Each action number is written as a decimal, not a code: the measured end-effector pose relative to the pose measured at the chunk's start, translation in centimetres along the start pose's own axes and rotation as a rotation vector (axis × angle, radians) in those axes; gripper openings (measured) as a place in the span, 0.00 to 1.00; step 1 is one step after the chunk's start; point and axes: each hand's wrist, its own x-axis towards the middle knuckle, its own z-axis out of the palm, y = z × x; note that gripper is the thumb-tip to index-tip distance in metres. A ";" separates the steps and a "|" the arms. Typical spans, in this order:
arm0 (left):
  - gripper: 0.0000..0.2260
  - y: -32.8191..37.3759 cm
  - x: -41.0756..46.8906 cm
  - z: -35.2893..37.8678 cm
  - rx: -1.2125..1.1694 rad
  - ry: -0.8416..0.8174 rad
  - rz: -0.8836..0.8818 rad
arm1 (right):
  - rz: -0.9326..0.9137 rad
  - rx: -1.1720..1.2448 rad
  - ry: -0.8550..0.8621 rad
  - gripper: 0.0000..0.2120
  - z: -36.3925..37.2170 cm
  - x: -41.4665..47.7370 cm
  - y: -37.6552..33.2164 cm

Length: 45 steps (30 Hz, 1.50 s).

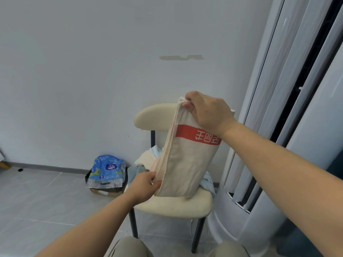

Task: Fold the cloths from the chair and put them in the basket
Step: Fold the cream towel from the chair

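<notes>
On floor beside chair [172, 206]: cardboard box [105, 192] holds blue plastic pack [107, 169].

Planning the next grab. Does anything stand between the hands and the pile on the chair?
Yes: the beige towel, pinched by the left hand below and the right hand above, hangs in front of the pile on the chair.

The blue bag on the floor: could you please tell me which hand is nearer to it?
Left. The left hand pinches the towel low down, just right of the blue bag; the right hand grips its top, higher and farther right.
</notes>
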 end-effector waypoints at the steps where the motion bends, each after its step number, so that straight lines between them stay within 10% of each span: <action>1: 0.09 -0.4 0.0 -0.2 -0.015 -0.030 -0.019 | 0.015 -0.003 -0.013 0.15 -0.1 0.0 0.1; 15: 0.12 -1.4 -0.9 -4.5 -0.279 -0.131 -0.129 | 0.292 0.008 -0.260 0.24 -0.3 -1.1 1.8; 23: 0.18 -1.3 0.0 -6.5 -0.951 0.198 -0.335 | 0.617 0.024 -0.281 0.19 -1.1 -1.7 2.8; 28: 0.11 -0.5 0.0 -6.8 -1.204 0.106 -0.398 | 0.800 0.109 -0.259 0.21 -1.3 -2.2 3.0; 32: 0.04 -0.4 0.0 -5.8 -1.143 0.038 -0.521 | 0.732 0.152 -0.263 0.20 -2.3 -0.6 2.2; 39: 0.10 0.4 -0.4 -3.8 -1.726 0.049 -0.461 | 0.484 0.095 -0.281 0.19 -3.9 2.6 -0.4; 45: 0.11 0.7 -1.0 -3.3 -1.470 -0.054 -0.339 | 0.485 0.064 -0.269 0.19 -4.1 2.6 -0.5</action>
